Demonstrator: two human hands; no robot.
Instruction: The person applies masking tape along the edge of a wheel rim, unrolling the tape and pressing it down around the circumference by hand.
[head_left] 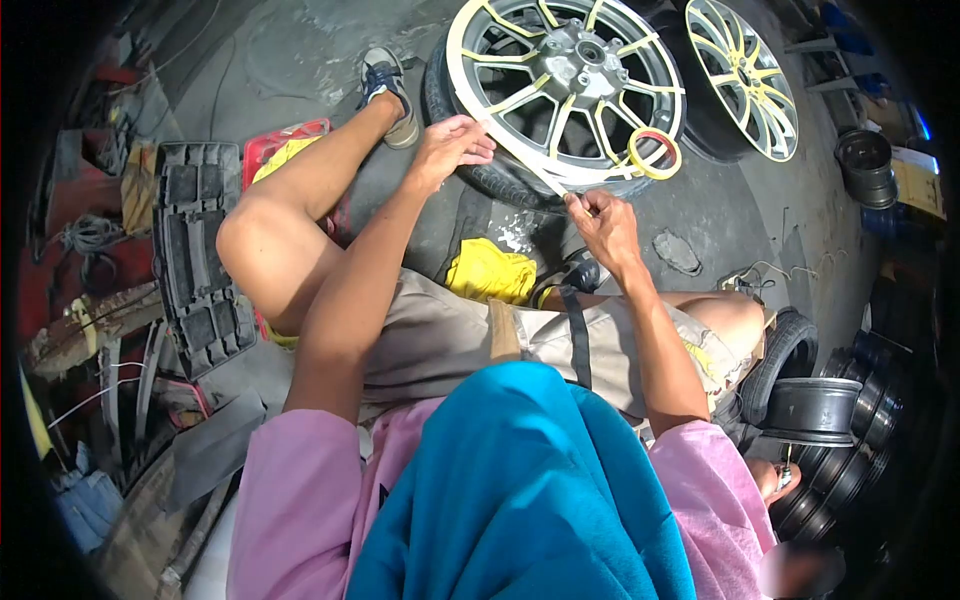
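A multi-spoke wheel rim [585, 62] lies face up on a tyre in front of me, its spokes and lip covered with pale yellow tape. A strip of masking tape [545, 180] runs along the near edge of the rim between my hands. My left hand [452, 152] is at the rim's left near edge, its curled fingers closed at the strip's upper end. My right hand [606, 228] pinches the lower end between thumb and fingers. On the rim's right near side rests a roll of masking tape [673, 160].
A second taped rim [745, 75] leans at the upper right. Yellow cloth [490, 270] lies between my legs. On the left are a black plastic crate-like panel [200, 260] and a red crate [262, 150]. Bare black rims [812, 410] and a tyre [785, 350] stand at right.
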